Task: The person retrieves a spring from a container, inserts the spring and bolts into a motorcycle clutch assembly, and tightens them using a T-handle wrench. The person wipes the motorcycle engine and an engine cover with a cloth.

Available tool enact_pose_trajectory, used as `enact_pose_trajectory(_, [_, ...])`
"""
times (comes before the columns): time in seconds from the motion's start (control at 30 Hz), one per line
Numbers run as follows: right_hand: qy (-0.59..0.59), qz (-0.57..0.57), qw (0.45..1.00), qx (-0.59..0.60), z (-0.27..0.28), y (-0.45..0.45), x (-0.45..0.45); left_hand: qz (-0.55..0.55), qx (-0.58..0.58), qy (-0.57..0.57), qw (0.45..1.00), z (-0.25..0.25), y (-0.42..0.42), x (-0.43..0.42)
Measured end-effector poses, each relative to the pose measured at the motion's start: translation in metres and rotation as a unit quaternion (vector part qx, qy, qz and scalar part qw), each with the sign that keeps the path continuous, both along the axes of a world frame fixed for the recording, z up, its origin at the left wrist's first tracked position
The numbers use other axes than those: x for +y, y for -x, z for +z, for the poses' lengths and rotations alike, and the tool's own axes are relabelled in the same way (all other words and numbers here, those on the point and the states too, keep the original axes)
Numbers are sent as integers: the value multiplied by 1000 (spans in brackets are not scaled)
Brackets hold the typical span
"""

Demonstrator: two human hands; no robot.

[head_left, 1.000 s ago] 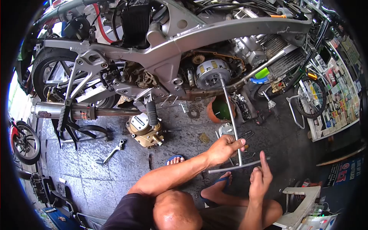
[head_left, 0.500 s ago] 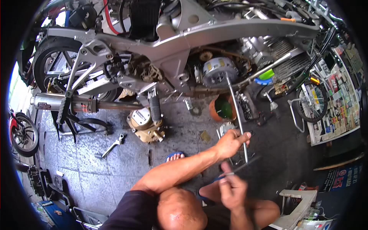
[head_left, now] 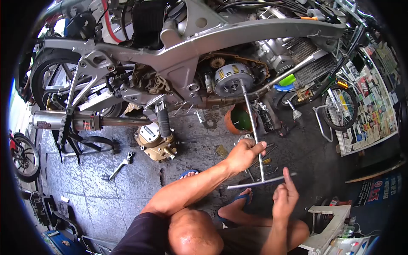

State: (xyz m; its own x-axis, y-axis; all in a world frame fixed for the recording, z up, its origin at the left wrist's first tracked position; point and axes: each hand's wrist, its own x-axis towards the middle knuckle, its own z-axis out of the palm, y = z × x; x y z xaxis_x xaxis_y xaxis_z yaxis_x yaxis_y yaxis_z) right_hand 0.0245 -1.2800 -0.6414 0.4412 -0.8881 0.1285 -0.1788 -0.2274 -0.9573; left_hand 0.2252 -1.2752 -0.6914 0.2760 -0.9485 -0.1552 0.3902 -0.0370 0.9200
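My left hand is closed round the shaft of a long metal T-handle wrench. The wrench's far end meets the centre of the round clutch assembly in the open engine side of the motorcycle. Beside the right part of the crossbar is my right hand, its index finger stretched up against or just behind the bar and the other fingers curled, with nothing held. Above both hands runs the silver motorcycle frame.
A gold engine cover and a metal lever lie on the tiled floor. An orange pot stands below the engine. A white stool is at lower right, with a small wheel farther back.
My right hand swept left to below the crossbar, then came back right. The crossbar turned meanwhile and again lies nearly crosswise. My left hand has kept its hold on the shaft.
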Motion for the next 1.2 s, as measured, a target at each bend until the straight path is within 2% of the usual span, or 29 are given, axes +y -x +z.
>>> enact_pose_trajectory(0.07, [1,-45,996,79,-41,-3,0,3,88,35,995,3,2,-2])
enact_pose_trajectory(0.1, [37,-27,990,130,-52,-9,9,14,84,46,995,3,4,-5])
enact_pose_trajectory(0.17, [70,-3,971,226,-39,-22,20,15,83,41,996,0,4,-5])
enact_pose_trajectory(0.2, [68,-3,971,228,-28,-28,20,17,76,37,996,0,3,-4])
enact_pose_trajectory(0.27, [250,-31,942,222,-16,-38,17,-20,80,39,996,1,4,1])
enact_pose_trajectory(0.3, [-35,-87,990,110,-18,-44,21,-57,85,43,994,1,7,3])
enact_pose_trajectory(0.33, [-343,-80,931,-100,-27,-38,12,-92,92,46,990,0,13,5])
enact_pose_trajectory(0.4, [-484,-8,844,-231,-30,-34,15,-136,127,69,980,-7,23,4])
enact_pose_trajectory(0.43, [-481,13,857,-186,-21,-37,21,-133,110,59,983,-4,19,6])
enact_pose_trajectory(0.47, [-451,67,871,-182,-25,-31,25,-130,95,48,986,-1,15,9])
enact_pose_trajectory(0.57, [-397,97,897,-170,-7,-27,30,-146,117,29,982,20,11,12])
enact_pose_trajectory(0.63, [-224,114,964,-90,0,-25,28,-135,122,12,983,22,16,12])
enact_pose_trajectory(0.7, [-56,83,993,64,22,-20,25,-116,93,31,988,13,17,8])
enact_pose_trajectory(0.73, [19,50,991,124,26,-19,24,-101,66,45,992,8,20,8])
enact_pose_trajectory(0.77, [89,-4,989,117,22,-24,26,-90,67,36,993,4,21,8])
enact_pose_trajectory(0.8, [91,-5,989,116,19,-26,21,-91,66,38,993,2,21,7])
enact_pose_trajectory(0.83, [281,-13,941,187,15,-29,15,-79,54,30,995,0,21,6])
enact_pose_trajectory(0.93, [428,-14,869,247,-3,-30,11,-55,26,21,998,0,18,5])
enact_pose_trajectory(0.97, [152,-79,975,140,-8,-33,12,-60,19,12,998,1,15,6])
enact_pose_trajectory(1.0, [-139,-133,981,18,-14,-33,10,-65,15,3,998,2,14,6])
enact_pose_trajectory(1.03, [-450,-100,853,-243,-30,-32,-7,-57,27,36,997,1,14,4])
enact_pose_trajectory(1.07, [-577,50,739,-345,-47,-29,-14,-38,33,38,998,-4,19,-3])
enact_pose_trajectory(1.13, [-551,30,790,-267,-41,-21,-12,-50,45,34,997,-1,16,1])
enact_pose_trajectory(1.17, [-425,-14,895,-133,-38,-17,-10,-48,45,37,997,0,13,0])
enact_pose_trajectory(1.2, [-284,-63,957,7,-34,-11,-3,-51,39,32,997,-1,13,1])
